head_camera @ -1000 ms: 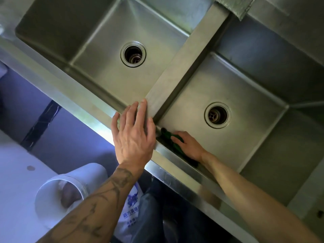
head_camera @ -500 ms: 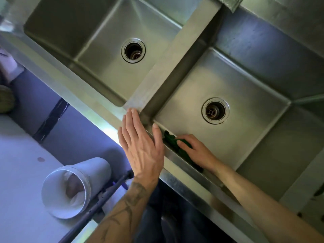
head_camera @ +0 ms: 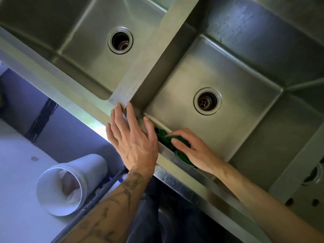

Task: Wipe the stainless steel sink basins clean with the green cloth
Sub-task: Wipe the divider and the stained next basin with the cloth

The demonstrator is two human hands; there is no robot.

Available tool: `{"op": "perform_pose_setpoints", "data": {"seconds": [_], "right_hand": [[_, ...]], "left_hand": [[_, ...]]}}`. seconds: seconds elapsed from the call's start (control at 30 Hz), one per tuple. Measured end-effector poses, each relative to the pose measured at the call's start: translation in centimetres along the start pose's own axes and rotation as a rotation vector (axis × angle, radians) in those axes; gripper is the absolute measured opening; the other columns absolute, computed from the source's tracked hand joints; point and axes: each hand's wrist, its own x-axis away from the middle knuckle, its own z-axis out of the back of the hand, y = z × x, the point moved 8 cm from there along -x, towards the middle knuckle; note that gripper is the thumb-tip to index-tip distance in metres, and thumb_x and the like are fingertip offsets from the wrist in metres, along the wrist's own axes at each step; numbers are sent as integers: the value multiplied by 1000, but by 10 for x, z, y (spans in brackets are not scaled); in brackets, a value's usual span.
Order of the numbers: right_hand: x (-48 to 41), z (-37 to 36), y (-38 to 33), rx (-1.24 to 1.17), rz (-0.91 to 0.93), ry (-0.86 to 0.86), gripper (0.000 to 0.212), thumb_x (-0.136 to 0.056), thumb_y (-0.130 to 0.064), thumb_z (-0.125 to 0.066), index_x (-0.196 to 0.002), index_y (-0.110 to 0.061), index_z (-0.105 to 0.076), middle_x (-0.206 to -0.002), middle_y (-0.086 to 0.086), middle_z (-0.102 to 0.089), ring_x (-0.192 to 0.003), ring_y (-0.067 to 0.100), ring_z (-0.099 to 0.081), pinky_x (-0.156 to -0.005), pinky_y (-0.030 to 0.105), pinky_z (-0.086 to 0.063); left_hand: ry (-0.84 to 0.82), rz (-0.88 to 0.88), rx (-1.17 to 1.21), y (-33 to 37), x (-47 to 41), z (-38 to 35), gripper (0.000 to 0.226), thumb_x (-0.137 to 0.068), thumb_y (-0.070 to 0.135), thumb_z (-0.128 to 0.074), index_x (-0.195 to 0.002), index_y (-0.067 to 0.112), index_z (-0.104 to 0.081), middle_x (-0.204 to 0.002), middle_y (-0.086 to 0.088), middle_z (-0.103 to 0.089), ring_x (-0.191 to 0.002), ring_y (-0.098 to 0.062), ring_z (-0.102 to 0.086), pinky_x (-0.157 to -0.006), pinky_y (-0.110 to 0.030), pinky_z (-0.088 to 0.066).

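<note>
A stainless steel double sink fills the view, with a left basin [head_camera: 91, 55] and a right basin [head_camera: 189, 81] split by a flat divider [head_camera: 150, 55]. Each basin has a round drain: left drain [head_camera: 120, 40], right drain [head_camera: 207, 101]. My right hand [head_camera: 194, 151] presses the green cloth [head_camera: 166, 140] against the near wall of the right basin, by its near-left corner. Part of the cloth is hidden under the hand and behind the rim. My left hand [head_camera: 133, 137] lies flat and open on the front rim where the divider meets it.
The sink's front rim [head_camera: 70, 95] runs diagonally from upper left to lower right. Below it on the pale floor lies a white pipe section [head_camera: 70, 183] on its side, with a dark rod [head_camera: 98, 192] beside it. A perforated steel panel [head_camera: 301, 195] sits at the right.
My left hand has slid back from the divider toward the front rim. My right hand and the cloth stay in the near-left corner of the right basin, shifting slightly. The camera has moved closer.
</note>
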Motion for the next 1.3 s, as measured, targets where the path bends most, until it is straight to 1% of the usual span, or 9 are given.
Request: {"op": "perform_pose_setpoints", "data": {"seconds": [0.07,0.23,0.43,0.6,0.83,1.0,1.17,1.23,1.3], "right_hand": [[-10,2,4,56,-4,-5,25,-108,-31,-53,-129,-24,-65,-122,-9,-60,-110,-7,-57,-95,8,-43],[-18,5,26,158,-115,16,28,-109,-33,-50,-130,-22,-66,-124,-5,-60,-113,3,-56,-105,25,-43],[5,5,11,28,-18,-14,28,-108,-36,-52,-130,-25,-64,-125,-6,-62,-117,1,-59,-102,18,-45],[-9,13,57,173,-201,-18,32,-109,-34,-50,-134,-18,-63,-131,0,-59,-119,8,-52,-114,41,-41],[27,14,31,32,-70,21,28,-107,-37,-52,-129,-25,-65,-124,-8,-60,-116,-3,-57,-103,14,-41],[-1,15,57,137,-231,-24,31,-109,-32,-50,-132,-17,-64,-120,-6,-57,-103,-8,-51,-110,40,-44],[40,20,6,52,-34,55,28,-108,-33,-53,-130,-22,-66,-123,-8,-62,-117,-1,-58,-102,15,-42],[39,19,6,33,-27,7,30,-107,-34,-53,-132,-22,-64,-127,-6,-61,-120,1,-58,-104,14,-41],[24,18,29,82,-113,-25,32,-108,-38,-52,-135,-24,-62,-129,-6,-59,-121,3,-56,-109,23,-42]], "left_hand": [[1,-5,0,2,-1,0,57,-106,37,-50,-158,16,-45,-168,-11,-37,-156,-31,-34,-131,-51,-17],[-7,2,3,2,0,2,58,-106,39,-48,-159,18,-43,-169,-9,-35,-158,-29,-30,-132,-49,-14],[-12,2,-1,2,1,2,60,-104,38,-49,-159,16,-42,-169,-10,-35,-157,-30,-30,-131,-51,-15],[1,-15,-6,3,0,3,59,-105,37,-49,-159,15,-42,-167,-12,-37,-157,-32,-32,-130,-54,-18],[5,-17,2,3,0,2,60,-104,37,-50,-159,15,-43,-167,-11,-37,-157,-31,-32,-130,-53,-17],[17,-20,6,3,0,3,60,-103,36,-51,-159,15,-43,-166,-12,-39,-156,-32,-33,-128,-55,-19],[11,-18,2,3,0,1,59,-104,36,-51,-159,16,-43,-166,-12,-38,-157,-32,-32,-129,-52,-18],[9,-19,3,3,0,2,59,-104,35,-52,-159,16,-42,-166,-12,-37,-157,-32,-32,-129,-52,-18],[0,-21,15,4,1,2,59,-104,35,-53,-159,16,-42,-166,-12,-37,-157,-32,-31,-129,-53,-18]]}}
